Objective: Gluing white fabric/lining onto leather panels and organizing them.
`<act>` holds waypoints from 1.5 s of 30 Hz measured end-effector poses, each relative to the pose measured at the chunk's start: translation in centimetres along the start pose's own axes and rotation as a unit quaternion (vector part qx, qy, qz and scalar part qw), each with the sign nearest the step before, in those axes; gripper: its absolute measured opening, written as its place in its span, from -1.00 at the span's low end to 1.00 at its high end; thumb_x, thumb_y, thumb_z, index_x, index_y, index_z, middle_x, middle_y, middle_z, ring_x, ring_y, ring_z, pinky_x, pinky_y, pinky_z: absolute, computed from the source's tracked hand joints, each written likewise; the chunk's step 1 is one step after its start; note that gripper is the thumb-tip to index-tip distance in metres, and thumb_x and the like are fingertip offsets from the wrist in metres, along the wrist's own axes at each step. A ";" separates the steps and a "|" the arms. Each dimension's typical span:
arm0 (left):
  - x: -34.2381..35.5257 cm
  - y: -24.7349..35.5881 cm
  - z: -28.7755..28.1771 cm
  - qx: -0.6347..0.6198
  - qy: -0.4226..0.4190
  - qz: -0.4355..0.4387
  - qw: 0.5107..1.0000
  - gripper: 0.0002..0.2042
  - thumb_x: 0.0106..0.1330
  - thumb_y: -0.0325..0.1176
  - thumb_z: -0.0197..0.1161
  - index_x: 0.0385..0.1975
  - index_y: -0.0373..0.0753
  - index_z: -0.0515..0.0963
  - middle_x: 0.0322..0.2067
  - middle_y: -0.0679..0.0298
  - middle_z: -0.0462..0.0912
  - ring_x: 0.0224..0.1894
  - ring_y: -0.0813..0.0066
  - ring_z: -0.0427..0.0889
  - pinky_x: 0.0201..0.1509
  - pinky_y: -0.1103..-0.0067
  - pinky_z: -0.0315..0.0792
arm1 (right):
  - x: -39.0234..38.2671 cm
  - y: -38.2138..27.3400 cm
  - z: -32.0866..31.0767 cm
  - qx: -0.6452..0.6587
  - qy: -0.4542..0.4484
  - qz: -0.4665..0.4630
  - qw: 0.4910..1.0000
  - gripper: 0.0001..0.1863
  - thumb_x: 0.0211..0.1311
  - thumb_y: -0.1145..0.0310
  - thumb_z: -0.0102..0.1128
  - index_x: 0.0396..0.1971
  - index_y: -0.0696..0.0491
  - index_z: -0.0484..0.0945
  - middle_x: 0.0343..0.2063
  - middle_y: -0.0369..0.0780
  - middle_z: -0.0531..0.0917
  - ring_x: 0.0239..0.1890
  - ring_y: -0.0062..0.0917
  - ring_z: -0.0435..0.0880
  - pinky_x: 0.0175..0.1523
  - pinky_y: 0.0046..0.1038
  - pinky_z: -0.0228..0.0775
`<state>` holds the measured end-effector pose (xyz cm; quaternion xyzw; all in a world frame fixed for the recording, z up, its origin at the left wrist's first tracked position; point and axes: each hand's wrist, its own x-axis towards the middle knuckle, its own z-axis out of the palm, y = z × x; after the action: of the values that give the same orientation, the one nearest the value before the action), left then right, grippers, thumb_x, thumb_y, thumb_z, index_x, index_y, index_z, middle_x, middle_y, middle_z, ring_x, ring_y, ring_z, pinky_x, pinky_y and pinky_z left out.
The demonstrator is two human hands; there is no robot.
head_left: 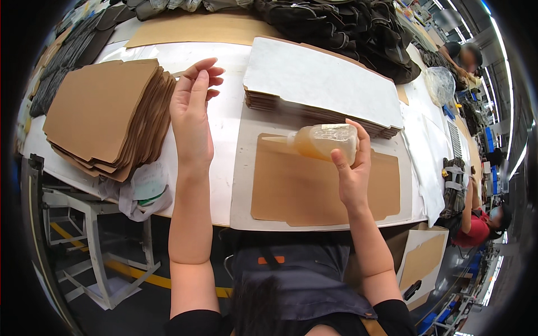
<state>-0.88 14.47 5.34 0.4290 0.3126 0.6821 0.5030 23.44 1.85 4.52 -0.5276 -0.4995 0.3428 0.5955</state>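
Observation:
My right hand point(354, 176) grips a clear squeeze bottle point(319, 140) with amber liquid in it. The bottle lies on its side in the air, its thin nozzle pointing left. Under it, a flat brown cardboard piece point(325, 193) with notched edges rests on a grey board point(242, 190). My left hand point(196, 95) is raised beside a stack of brown cardboard pieces point(103, 106). Its fingers are loosely bent and apart, with nothing visible in them. Behind the bottle sits a second stack, topped by a white-faced piece point(325, 75).
Dark fabric goods point(342, 31) are heaped along the table's far side. A plastic bag point(148, 190) hangs at the near left edge. Cardboard point(423, 260) leans below the table at right. Two other people point(476, 227) are at work on the right.

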 end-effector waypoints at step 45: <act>0.3 -0.8 -0.3 0.042 -0.021 0.010 0.999 -0.71 0.48 -0.35 0.03 0.09 -0.28 0.53 -0.09 0.31 0.63 -0.06 0.63 0.51 0.05 0.65 0.33 | -1.8 0.7 -3.0 0.046 -0.288 0.046 0.956 -0.23 0.11 0.25 0.46 0.28 0.09 0.28 0.06 -0.23 0.47 0.16 -0.50 0.44 0.25 -0.46 0.27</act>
<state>-0.87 14.95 4.63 0.4672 0.3258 0.6642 0.4842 25.92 -0.59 3.64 -0.4010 -0.6084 0.5298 0.4341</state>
